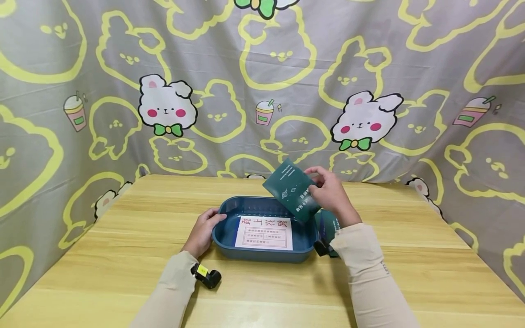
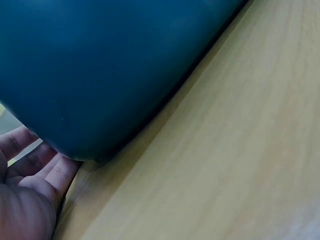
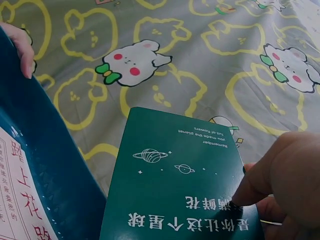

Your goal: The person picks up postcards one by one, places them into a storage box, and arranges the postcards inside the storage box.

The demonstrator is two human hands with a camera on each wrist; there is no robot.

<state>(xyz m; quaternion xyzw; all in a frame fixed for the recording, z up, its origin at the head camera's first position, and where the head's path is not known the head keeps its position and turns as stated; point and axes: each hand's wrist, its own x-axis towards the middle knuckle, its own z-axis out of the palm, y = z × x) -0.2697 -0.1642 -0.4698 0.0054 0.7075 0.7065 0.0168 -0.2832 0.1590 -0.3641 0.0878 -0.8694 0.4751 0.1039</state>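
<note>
A dark blue plastic tub (image 1: 262,256) stands on the wooden table. My left hand (image 1: 203,231) grips its left end, thumb over the rim and fingers against the outer wall; in the left wrist view the fingers (image 2: 61,172) lie at the tub's lower corner. Inside the tub lies a white card (image 1: 264,233) with red characters, over a blue edge. My right hand (image 1: 330,193) pinches a dark green card (image 1: 287,187) by its right edge, tilted above the tub's right back part. White writing and small planets show on the green card (image 3: 170,165).
On the table right of the tub lies another green card (image 1: 328,223), partly hidden by the right wrist and its black camera (image 1: 321,247). A grey curtain (image 1: 221,114) with rabbit drawings hangs behind the table (image 1: 430,255).
</note>
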